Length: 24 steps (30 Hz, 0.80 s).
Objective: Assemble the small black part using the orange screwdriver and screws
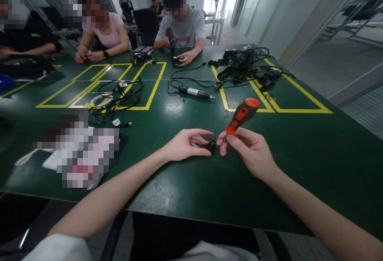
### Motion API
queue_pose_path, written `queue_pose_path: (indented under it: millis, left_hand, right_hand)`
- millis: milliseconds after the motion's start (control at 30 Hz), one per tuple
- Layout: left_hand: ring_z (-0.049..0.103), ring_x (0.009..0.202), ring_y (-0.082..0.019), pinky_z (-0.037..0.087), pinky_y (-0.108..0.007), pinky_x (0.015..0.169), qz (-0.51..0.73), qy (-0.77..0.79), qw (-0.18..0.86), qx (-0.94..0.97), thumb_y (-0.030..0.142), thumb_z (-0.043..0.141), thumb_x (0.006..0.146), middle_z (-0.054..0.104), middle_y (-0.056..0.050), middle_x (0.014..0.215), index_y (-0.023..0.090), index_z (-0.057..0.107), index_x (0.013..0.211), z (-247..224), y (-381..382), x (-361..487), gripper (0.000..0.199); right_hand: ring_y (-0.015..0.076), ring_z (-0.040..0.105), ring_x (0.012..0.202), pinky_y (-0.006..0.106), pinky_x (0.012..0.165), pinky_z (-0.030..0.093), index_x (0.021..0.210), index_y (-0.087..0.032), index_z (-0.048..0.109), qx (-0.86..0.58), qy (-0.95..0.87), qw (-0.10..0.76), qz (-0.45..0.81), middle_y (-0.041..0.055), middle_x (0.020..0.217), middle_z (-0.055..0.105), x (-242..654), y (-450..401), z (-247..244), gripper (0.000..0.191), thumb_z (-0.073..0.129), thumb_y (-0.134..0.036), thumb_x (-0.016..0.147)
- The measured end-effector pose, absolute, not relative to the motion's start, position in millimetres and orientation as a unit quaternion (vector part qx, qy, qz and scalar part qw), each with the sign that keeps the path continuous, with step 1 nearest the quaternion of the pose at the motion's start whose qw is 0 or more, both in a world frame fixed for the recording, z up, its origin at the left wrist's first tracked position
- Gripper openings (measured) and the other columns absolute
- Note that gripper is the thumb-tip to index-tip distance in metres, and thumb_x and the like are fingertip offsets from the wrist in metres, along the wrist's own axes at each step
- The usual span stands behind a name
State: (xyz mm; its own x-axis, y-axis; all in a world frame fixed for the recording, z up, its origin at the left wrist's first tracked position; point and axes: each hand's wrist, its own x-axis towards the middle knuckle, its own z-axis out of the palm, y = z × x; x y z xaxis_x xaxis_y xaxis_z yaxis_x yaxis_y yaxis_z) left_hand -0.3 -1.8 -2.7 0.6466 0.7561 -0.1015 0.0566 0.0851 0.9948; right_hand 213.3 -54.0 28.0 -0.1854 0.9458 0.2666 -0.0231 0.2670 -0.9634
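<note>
My right hand [251, 149] is closed around the lower end of a screwdriver [243, 114]. Its orange and dark grey handle slants up to the right; the shaft and tip are hidden by the fingers. In my left hand [187, 145], thumb and fingers curl about a small black part [211, 146] with a round, hollow, metallic-looking top, low over the tabletop. My index finger stretches above the part, and my thumb lies along its near side. A narrow gap separates the fingertips of my two hands.
Beyond my hands, an electric screwdriver [194, 92] lies on the green table [167, 189]. Black cables tangle at left [119, 95] and in a pile at right [243, 63]. A blurred-out pouch [89, 155] sits near my left forearm. Across the table, a person in grey [191, 26] handles a power tool.
</note>
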Motion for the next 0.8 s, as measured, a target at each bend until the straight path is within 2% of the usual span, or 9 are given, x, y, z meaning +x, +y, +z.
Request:
queue_pose_path:
  millis: [100,267,467,600,700,800]
  left_hand:
    - [0.076,0.085,-0.017,0.059,-0.029,0.083,0.268,0.344,0.658,0.614,0.020,0.095,0.063,0.080,-0.008,0.094,0.013,0.072,0.125,-2.1,0.4,0.1,0.066]
    - [0.077,0.083,-0.017,0.058,-0.028,0.081,0.250,0.346,0.670,0.607,0.019,0.095,0.063,0.081,-0.007,0.090,0.013,0.074,0.120,0.5,3.6,-1.6,0.061]
    - [0.079,0.089,-0.017,0.058,-0.028,0.087,0.230,0.297,0.712,0.594,0.019,0.090,0.071,0.082,-0.010,0.099,0.012,0.071,0.124,0.6,9.7,-8.6,0.057]
    - [0.079,0.092,-0.018,0.059,-0.028,0.085,0.224,0.299,0.710,0.597,0.017,0.090,0.068,0.081,-0.012,0.107,0.013,0.070,0.125,0.0,8.0,-8.4,0.060]
    - [0.077,0.087,-0.016,0.060,-0.029,0.083,0.252,0.324,0.679,0.609,0.017,0.093,0.063,0.081,-0.011,0.103,0.012,0.072,0.111,-1.6,3.1,-4.2,0.053]
    - [0.075,0.079,-0.013,0.061,-0.028,0.082,0.275,0.345,0.636,0.633,0.020,0.094,0.063,0.080,-0.008,0.095,0.010,0.072,0.095,-1.8,-1.7,-0.9,0.040]
  right_hand:
    - [0.0147,0.068,0.060,0.029,0.062,0.061,0.096,-0.020,0.068,-0.366,-0.593,0.533,0.480,0.0035,0.081,0.074,210.8,-54.8,26.7,0.035,0.080,-0.052,0.088]
    - [0.0153,0.068,0.059,0.030,0.060,0.061,0.083,-0.019,0.069,-0.380,-0.608,0.519,0.465,0.0050,0.077,0.075,210.9,-54.7,27.3,0.035,0.082,-0.052,0.086]
    - [0.0153,0.065,0.059,0.032,0.064,0.059,0.082,-0.019,0.073,-0.365,-0.634,0.515,0.447,0.0026,0.069,0.068,211.3,-54.1,29.0,0.036,0.075,-0.054,0.092]
    - [0.0133,0.065,0.058,0.028,0.061,0.058,0.094,-0.020,0.071,-0.354,-0.609,0.536,0.466,0.0025,0.077,0.072,209.2,-54.5,25.7,0.031,0.077,-0.051,0.091]
    - [0.0122,0.063,0.056,0.026,0.057,0.057,0.090,-0.021,0.066,-0.364,-0.596,0.544,0.465,0.0014,0.076,0.072,208.8,-54.6,25.1,0.034,0.083,-0.050,0.086]
    - [0.0139,0.064,0.056,0.028,0.059,0.058,0.082,-0.020,0.066,-0.395,-0.605,0.524,0.450,0.0039,0.075,0.072,209.7,-54.6,27.2,0.038,0.081,-0.054,0.086]
